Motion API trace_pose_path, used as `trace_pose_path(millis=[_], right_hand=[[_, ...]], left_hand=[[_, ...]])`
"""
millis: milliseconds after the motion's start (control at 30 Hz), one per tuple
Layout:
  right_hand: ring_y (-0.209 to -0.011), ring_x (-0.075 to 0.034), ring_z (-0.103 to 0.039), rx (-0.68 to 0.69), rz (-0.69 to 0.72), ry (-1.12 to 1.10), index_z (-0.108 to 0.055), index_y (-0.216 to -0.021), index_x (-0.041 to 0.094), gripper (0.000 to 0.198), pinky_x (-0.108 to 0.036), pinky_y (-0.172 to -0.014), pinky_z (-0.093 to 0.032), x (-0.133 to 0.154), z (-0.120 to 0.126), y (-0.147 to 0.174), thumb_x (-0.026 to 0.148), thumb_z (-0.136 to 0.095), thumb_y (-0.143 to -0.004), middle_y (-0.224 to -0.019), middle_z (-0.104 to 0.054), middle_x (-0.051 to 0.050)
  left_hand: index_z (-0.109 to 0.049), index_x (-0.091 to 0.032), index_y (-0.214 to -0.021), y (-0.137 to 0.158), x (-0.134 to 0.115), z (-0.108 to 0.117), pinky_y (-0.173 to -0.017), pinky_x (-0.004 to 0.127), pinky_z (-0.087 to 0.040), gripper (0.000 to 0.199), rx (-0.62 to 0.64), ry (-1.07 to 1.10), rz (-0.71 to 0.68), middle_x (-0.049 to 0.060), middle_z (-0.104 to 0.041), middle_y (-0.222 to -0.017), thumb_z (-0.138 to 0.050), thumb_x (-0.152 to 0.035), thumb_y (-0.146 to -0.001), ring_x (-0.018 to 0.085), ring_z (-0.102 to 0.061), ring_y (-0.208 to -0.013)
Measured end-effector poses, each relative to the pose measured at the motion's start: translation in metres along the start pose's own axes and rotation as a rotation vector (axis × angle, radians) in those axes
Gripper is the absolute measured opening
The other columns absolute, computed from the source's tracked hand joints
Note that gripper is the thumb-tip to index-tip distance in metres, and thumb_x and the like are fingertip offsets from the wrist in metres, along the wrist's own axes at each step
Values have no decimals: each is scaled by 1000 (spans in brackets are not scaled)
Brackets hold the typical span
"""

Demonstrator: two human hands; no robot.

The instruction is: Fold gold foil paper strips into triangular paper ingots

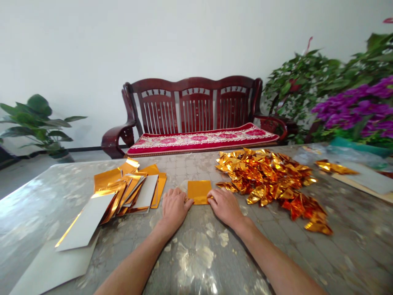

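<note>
A small square of gold foil paper (199,190) lies on the table between my hands, its near edge seemingly folded into a narrow strip. My left hand (175,205) pinches the near left corner between thumb and curled fingers. At the near right corner, my right hand (225,205) grips the same sheet with thumb and forefinger. Left of my left hand is a loose stack of gold foil sheets (123,192), some with their white backs up. A big heap of folded gold foil pieces (260,174) lies beyond and right of my right hand.
The table (196,254) has a glossy floral cover. Pale sheets (58,262) lie at its near left, and clear plastic wrap (353,157) at the far right. Behind stands a dark wooden bench (196,108) with a red cushion. Purple flowers (359,106) and a potted plant (39,121) flank it.
</note>
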State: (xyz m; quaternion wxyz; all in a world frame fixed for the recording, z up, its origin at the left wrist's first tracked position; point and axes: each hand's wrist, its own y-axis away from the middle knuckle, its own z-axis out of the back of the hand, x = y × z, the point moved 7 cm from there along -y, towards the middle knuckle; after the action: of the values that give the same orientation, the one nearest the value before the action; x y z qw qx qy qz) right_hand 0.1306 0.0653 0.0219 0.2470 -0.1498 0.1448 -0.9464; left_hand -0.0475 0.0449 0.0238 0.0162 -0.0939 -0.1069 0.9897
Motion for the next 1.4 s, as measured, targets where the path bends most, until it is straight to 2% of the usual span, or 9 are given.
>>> trace_pose_path(millis=[233, 333, 433, 500, 600, 733, 967, 1200, 1400], right_hand=[[-87, -20, -59, 4, -39, -3, -67, -91, 23, 6, -31, -77, -33, -8, -1, -2, 23, -61, -92, -92, -73, 0], [-88, -20, -59, 5, -45, 0, -67, -91, 23, 6, -32, -76, -33, -7, 0, -1, 23, -61, -92, -92, -73, 0], [-88, -20, -59, 4, -51, 7, -67, -91, 24, 6, -32, -76, -33, -7, 0, -1, 23, -61, -92, -92, -73, 0], [-88, -20, -59, 4, -57, 6, -67, -92, 24, 5, -31, -76, -33, -7, 0, -1, 24, -61, -91, -92, -73, 0], [-88, -20, -59, 10, -64, 4, -66, -91, 24, 4, -31, -76, -33, -7, 0, -1, 25, -62, -91, -92, -72, 0], [-88, -20, -58, 21, -67, 7, -65, -91, 23, 5, -30, -77, -32, -8, -1, -1, 25, -61, -92, -92, -72, -1], [-91, -21, -57, 18, -85, 60, -64, -92, 23, 12, -32, -80, -32, -1, 3, 0, 27, -53, -96, -94, -70, -2], [-98, -27, -53, 5, -160, 144, -61, -99, 20, 28, -37, -82, -33, 14, 4, 0, 46, -61, -91, -103, -64, -10], [-97, -26, -51, 16, -192, 139, -60, -100, 21, 18, -37, -82, -32, 6, 2, 0, 36, -60, -91, -102, -63, -8]], left_hand=[[-67, -21, -80, 2, -1, 0, -84, 38, -38, 26, -1, -10, 0, 7, -63, -96, -63, -45, -88, 26, -55, -97], [-67, -21, -94, 3, -1, 2, -85, 38, -40, 21, -44, 20, 0, 7, -63, -101, -66, -41, -87, 26, -55, -99], [-66, -23, -109, 4, -7, 4, -90, 38, -42, 22, -119, 103, -95, 7, -61, -112, -66, -30, -87, 25, -54, -104], [-67, -24, -110, 5, -13, 2, -92, 36, -44, 21, -136, 174, -186, 7, -60, -114, -61, -21, -90, 23, -54, -106], [-69, -25, -106, 7, -23, -6, -87, 29, -46, 26, -39, 234, -316, 5, -62, -105, -51, -12, -94, 19, -56, -101], [-68, -26, -109, 16, -36, -12, -86, 30, -48, 26, 94, 109, -429, 4, -63, -101, -48, -15, -96, 20, -57, -98], [-60, -17, -121, 29, -53, -11, -87, 35, -51, 29, 158, -151, -433, 8, -63, -106, -49, -12, -94, 24, -58, -98], [-60, -16, -121, 30, -54, -16, -89, 36, -52, 29, 139, -166, -442, 8, -63, -108, -50, -12, -94, 23, -58, -99], [-62, -17, -114, 33, -55, -8, -85, 38, -51, 24, 132, -187, -414, 8, -64, -105, -50, -13, -94, 24, -59, -97]])
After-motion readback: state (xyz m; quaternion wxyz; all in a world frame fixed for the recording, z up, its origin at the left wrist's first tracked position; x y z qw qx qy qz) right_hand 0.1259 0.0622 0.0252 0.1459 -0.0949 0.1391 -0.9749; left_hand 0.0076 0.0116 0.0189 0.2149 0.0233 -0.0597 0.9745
